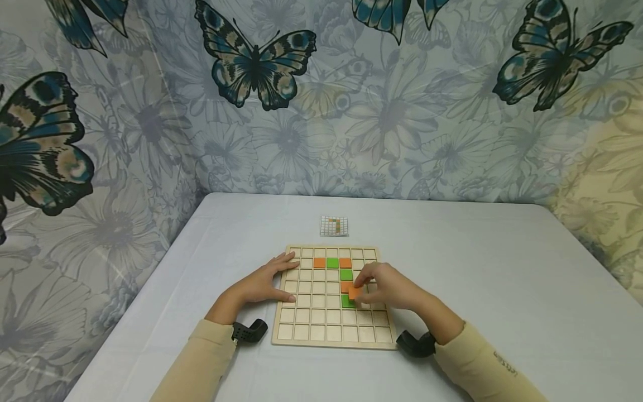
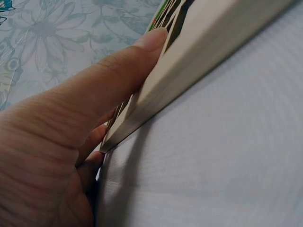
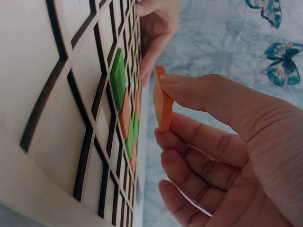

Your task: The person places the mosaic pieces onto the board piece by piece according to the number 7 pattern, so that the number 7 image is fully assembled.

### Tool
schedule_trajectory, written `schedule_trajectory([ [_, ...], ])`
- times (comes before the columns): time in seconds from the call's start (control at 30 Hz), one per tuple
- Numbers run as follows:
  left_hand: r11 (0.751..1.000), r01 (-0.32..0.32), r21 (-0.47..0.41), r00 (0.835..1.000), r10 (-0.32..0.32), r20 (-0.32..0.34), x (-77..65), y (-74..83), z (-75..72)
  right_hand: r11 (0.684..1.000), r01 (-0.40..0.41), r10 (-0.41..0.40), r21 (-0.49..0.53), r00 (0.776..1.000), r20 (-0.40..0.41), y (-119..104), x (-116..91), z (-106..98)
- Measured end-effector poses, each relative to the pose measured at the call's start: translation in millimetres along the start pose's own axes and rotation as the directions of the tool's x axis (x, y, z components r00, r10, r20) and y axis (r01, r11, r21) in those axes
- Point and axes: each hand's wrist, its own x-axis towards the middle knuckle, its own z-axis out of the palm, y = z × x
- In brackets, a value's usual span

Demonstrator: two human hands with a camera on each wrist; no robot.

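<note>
A wooden grid board (image 1: pixel 318 317) lies on the table. Across its upper row run an orange tile (image 1: pixel 319 263), a green tile (image 1: pixel 332 263) and another orange tile (image 1: pixel 345 262); below the last, a column continues green, orange, green. My right hand (image 1: pixel 394 287) pinches a loose orange square tile (image 3: pixel 164 104) between thumb and fingers, raised above the board near the lowest green tile (image 3: pixel 118 78). At the board's left side, my left hand (image 1: pixel 258 286) rests with spread fingers, its thumb (image 2: pixel 151 40) touching the rim.
Behind the board lies a small printed grid card (image 1: pixel 334 226) with a coloured pattern. White cloth covers the table (image 1: pixel 452 240). Butterfly-patterned fabric (image 1: pixel 392 117) hangs behind and at the sides. Each wrist wears a black device (image 1: pixel 251 331).
</note>
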Motion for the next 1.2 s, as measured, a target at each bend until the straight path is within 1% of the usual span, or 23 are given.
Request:
schedule_trajectory([
  [0.07, 1.000, 0.002, 0.001, 1.000, -0.002, 0.000, -0.3, 0.1, 0.0, 1.000, 0.010, -0.010, -0.018, 1.000, 0.009, -3, -1, 2],
  [0.17, 1.000, 0.002, -0.001, 1.000, -0.002, 0.001, -0.5, 0.3, 0.2, 0.997, 0.052, -0.050, -0.057, 0.998, 0.023, -6, -1, 4],
  [0.3, 1.000, 0.003, -0.001, 1.000, -0.003, 0.002, -0.4, 0.3, 0.3, 0.993, 0.093, -0.090, -0.077, 0.995, 0.045, -10, -2, 7],
  [0.57, 1.000, 0.000, -0.006, 1.000, 0.000, -0.002, 0.5, -0.4, 0.7, 0.989, 0.051, -0.041, -0.139, 0.996, 0.077, -19, -4, 12],
  [0.7, 1.000, -0.002, -0.002, 1.000, 0.002, 0.000, 0.7, -1.4, 0.9, 0.983, 0.050, -0.035, -0.175, 0.995, 0.088, -22, -4, 16],
  [0.87, 1.000, -0.003, -0.005, 1.000, 0.003, 0.004, 0.2, -1.4, 1.1, 0.977, 0.074, -0.054, -0.202, 0.993, 0.102, -23, -5, 20],
  [1.2, 1.000, -0.001, -0.011, 1.000, 0.001, 0.002, 0.6, -1.2, 0.5, 0.962, 0.115, -0.094, -0.248, 0.991, 0.095, -22, -5, 22],
])
